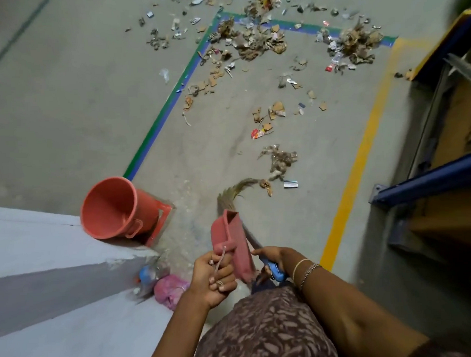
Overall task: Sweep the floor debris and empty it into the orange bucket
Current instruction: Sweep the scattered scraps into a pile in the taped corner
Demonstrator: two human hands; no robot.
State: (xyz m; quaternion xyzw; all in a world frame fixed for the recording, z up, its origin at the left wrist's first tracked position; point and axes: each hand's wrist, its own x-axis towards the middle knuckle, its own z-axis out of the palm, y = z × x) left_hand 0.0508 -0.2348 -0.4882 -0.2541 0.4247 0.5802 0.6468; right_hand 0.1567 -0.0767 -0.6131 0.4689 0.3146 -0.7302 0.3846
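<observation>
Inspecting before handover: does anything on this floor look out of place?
Yes. Debris lies scattered across the floor, on both sides of the green-blue tape line. A plastic bottle and a pink bag lie tucked against the wall.

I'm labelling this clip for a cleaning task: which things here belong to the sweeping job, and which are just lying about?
For the job:
broom, gripped by the right hand
dustpan, held by the left hand
orange bucket
scattered debris

Just lying about:
pink bag and plastic bottle by the wall
blue rack
yellow floor line
</observation>
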